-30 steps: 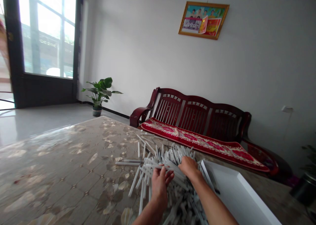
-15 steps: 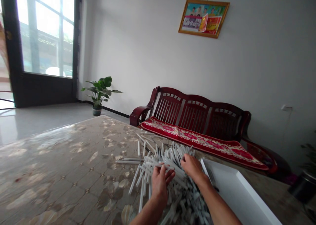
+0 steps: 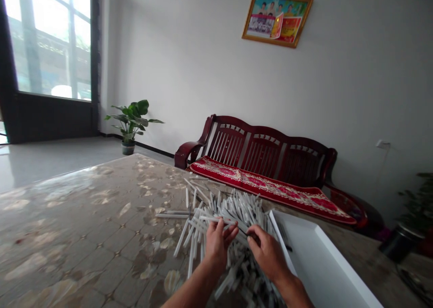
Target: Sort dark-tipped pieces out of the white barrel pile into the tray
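My left hand (image 3: 217, 245) pinches a whitish translucent tube (image 3: 210, 218) between thumb and fingers, roughly level above the pile. Close to its right end, my right hand (image 3: 269, 253) grips a thin dark rod (image 3: 242, 232) that points toward the tube. Whether the rod's tip is inside the tube or only beside it, I cannot tell. Under and around both hands spreads a heap of similar tubes (image 3: 244, 207), some with dark or grey parts. Several loose tubes (image 3: 182, 238) lie at the heap's left side.
A white shallow tray (image 3: 334, 258) stands right of the heap, with a few dark thin pieces (image 3: 286, 236) along its left wall. The patterned tabletop (image 3: 101, 227) stretches left. Beyond it are a dark red wooden bench (image 3: 264, 152), a potted plant (image 3: 130, 123) and a black container (image 3: 399, 242).
My right hand has come down from the far side of the heap toward the tube's right end, and a dark rod now shows in it. My left hand keeps holding the tube.
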